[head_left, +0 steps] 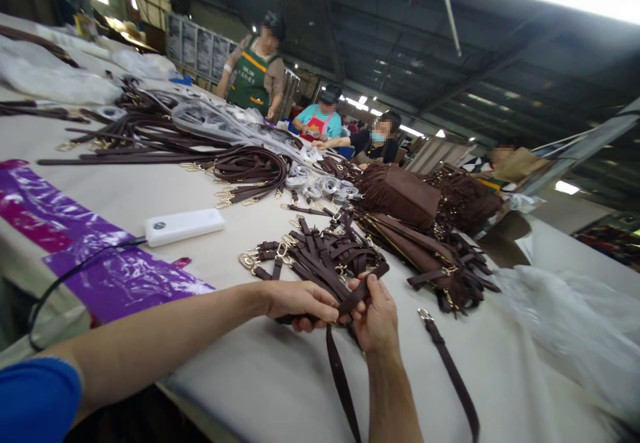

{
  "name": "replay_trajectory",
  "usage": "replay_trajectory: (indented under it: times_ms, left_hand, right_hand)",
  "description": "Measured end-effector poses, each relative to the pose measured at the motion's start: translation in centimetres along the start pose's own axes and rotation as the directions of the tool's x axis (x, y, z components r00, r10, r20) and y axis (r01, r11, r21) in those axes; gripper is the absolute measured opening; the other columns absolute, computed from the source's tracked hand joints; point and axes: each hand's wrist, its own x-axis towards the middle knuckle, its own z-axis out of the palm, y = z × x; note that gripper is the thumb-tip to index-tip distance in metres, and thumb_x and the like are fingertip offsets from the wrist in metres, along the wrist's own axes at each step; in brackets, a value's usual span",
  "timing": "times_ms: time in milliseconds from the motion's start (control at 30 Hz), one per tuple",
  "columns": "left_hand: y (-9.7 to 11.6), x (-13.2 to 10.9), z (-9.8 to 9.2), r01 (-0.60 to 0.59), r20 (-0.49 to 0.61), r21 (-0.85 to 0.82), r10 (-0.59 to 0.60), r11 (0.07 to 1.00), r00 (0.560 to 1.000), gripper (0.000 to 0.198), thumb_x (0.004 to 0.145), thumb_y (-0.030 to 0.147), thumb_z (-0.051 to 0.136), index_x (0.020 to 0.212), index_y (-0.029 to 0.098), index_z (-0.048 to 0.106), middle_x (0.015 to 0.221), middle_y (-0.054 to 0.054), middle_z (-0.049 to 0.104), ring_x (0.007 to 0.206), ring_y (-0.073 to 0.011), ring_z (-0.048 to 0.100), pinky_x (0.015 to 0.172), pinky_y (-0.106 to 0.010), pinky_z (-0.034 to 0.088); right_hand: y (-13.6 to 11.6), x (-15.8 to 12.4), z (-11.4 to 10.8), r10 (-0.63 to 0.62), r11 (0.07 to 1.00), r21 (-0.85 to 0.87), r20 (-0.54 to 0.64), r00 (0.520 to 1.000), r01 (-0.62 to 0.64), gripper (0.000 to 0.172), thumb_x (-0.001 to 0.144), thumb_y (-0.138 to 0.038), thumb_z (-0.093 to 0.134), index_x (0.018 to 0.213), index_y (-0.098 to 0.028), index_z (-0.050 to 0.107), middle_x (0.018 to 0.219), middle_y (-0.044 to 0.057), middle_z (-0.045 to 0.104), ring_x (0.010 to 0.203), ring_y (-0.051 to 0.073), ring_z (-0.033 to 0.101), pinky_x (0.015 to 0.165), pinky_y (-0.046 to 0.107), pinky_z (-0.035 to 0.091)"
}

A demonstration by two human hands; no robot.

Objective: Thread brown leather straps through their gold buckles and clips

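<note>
Both hands grip a dark brown leather strap [364, 290] above the near part of the table. My left hand [305, 304] pinches it from the left side, thumb on top. Fingers and thumb of my right hand [375, 313] close round the strap nearer its upper end, which sticks out to the upper right. A long tail of brown strap hangs below between the wrists. Just beyond my hands lies a heap of short brown straps [320, 250] with gold-coloured buckles and clips. A single strap with a metal clip [443, 346] lies apart on the right.
Brown fringed bags [400, 193] are piled beyond the heap, near coiled long straps [250, 170]. A white power bank [185, 226] with a black cable rests on the left by purple plastic film [100, 243]. Clear plastic [565, 323] lies right. Several people work across the table.
</note>
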Motion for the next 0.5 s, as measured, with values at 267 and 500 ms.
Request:
replay_trajectory:
  times_ms: [267,500]
  left_hand:
    - [-1.0,0.7,0.2,-0.074,-0.071,0.097,0.081,0.993,0.994,0.036,0.070,0.042,0.074,0.094,0.016,0.070,0.067,0.001,0.058,0.051,-0.0063,0.042,0.042,-0.017,0.029]
    - [0.2,-0.5,0.2,-0.048,0.165,-0.180,0.078,0.983,0.983,0.049,0.068,0.044,0.079,0.107,0.016,0.067,0.078,-0.007,0.069,0.046,-0.0054,0.042,0.040,-0.016,0.026]
  right_hand:
    - [-0.3,0.2,0.2,0.110,0.993,0.042,0.018,0.994,-0.111,0.034,0.066,-0.041,0.079,0.080,-0.019,0.057,0.061,-0.006,0.061,0.035,0.002,0.032,0.030,0.010,0.030]
    - [-2.4,-0.3,0.9,0.076,0.994,0.082,-0.033,0.997,-0.073,0.034,0.065,-0.038,0.079,0.082,-0.020,0.056,0.063,-0.008,0.060,0.036,0.002,0.033,0.031,0.010,0.030]
